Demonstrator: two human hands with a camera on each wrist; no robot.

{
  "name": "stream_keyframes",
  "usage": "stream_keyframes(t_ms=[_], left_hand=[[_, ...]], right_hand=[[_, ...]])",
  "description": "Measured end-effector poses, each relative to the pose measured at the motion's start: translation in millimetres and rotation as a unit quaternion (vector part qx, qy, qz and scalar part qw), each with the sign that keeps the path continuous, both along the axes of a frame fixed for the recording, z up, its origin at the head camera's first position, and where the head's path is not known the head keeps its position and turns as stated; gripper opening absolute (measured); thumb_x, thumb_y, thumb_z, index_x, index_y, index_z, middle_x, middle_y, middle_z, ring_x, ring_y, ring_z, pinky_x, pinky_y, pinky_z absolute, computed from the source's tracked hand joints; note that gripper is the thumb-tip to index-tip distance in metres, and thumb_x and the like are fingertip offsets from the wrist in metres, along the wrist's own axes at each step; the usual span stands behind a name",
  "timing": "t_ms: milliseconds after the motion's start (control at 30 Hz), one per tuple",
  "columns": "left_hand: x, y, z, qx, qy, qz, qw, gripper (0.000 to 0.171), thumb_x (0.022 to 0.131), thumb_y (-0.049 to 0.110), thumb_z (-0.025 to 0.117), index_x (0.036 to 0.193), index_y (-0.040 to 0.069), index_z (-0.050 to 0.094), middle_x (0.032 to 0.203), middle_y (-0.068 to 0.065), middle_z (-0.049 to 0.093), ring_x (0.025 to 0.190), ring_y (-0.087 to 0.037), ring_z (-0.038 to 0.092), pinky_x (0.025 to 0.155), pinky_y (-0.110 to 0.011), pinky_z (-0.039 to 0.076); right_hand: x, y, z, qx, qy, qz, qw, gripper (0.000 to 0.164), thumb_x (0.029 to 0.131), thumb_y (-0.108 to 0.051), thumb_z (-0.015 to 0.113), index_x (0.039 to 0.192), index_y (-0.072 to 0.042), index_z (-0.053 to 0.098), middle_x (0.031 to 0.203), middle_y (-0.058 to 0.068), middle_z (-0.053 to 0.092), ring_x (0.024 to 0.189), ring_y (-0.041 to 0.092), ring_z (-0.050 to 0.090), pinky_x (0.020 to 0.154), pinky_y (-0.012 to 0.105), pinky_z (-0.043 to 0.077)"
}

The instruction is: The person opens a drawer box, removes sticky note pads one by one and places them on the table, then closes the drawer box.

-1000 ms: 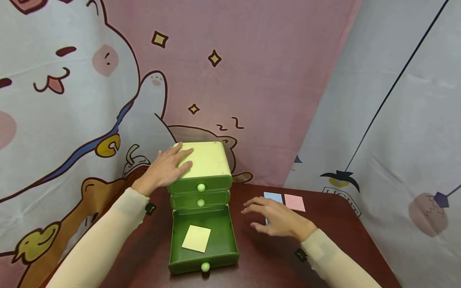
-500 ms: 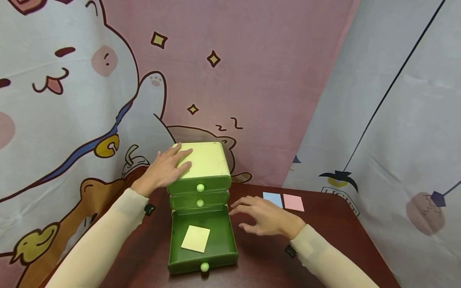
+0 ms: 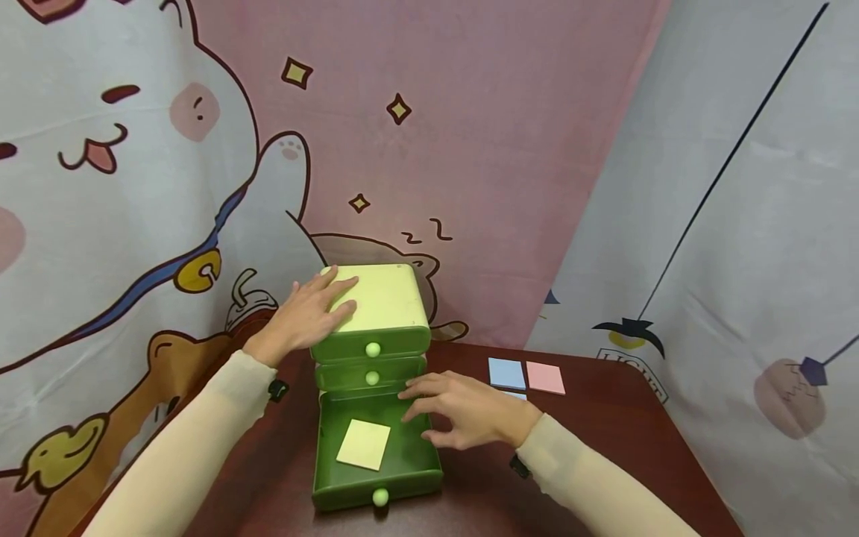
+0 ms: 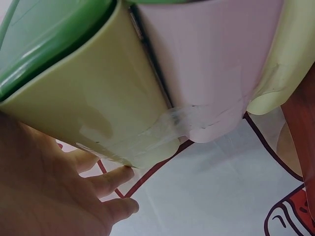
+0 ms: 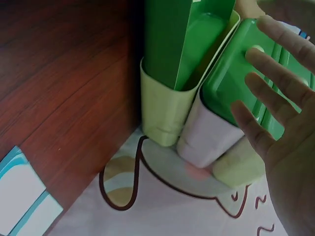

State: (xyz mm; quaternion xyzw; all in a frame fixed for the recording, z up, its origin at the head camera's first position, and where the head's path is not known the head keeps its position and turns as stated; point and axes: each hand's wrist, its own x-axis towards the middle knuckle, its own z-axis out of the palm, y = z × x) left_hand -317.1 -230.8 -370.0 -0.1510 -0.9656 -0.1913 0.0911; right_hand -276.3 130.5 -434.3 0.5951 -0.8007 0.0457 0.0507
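Note:
My left hand [image 3: 305, 317] rests with spread fingers on the pale yellow top of a small drawer cabinet [image 3: 388, 298]. In the left wrist view its fingers [image 4: 110, 182] lie along the cabinet's edge. The bottom green drawer [image 3: 412, 455] is pulled out, and a yellow sticky note [image 3: 364, 444] lies in it at a slant. Above it, the two upper drawers [image 3: 403, 343] are closed. My right hand [image 3: 470, 410] hovers over the right wall of the pulled-out drawer, fingers loosely spread and holding nothing. The note lies to the left of its fingertips.
On the dark red table [image 3: 604, 447], a blue sticky note [image 3: 506, 373] and a pink sticky note [image 3: 545, 377] lie right of the cabinet. Another blue note [image 3: 515, 395] is partly hidden by my right hand. A printed cloth [image 3: 503, 149] hangs behind the table.
My right hand has moved left, from beside the drawer to over its right wall, uncovering more of the blue notes. The left hand stays on the cabinet top.

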Motion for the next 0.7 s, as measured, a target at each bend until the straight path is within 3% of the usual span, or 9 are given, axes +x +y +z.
stream_keyframes(t_ms=[133,700], left_hand=[[-0.2,0.2,0.2,-0.002,0.0,0.001,1.0,0.068,0.124,0.058,0.041,0.184,0.026,0.04,0.196,-0.023,0.016,0.178,-0.06,0.021,0.14,-0.088,0.008],[0.0,-0.3,1.5,0.001,-0.001,-0.003,1.0,0.069,0.124,0.059,0.041,0.184,0.026,0.039,0.196,-0.023,0.017,0.179,-0.059,0.021,0.14,-0.088,0.007]], right_hand=[[1.4,-10.6,1.4,0.024,-0.004,0.01,1.0,0.035,0.109,-0.032,0.081,0.143,-0.032,0.083,0.171,-0.003,0.066,0.167,0.022,0.056,0.134,0.048,0.053],[-2.4,-56.1,-0.3,0.097,0.021,0.034,0.995,0.05,0.108,-0.04,0.085,0.156,-0.032,0.073,0.169,-0.001,0.068,0.15,0.017,0.069,0.127,0.035,0.057]])
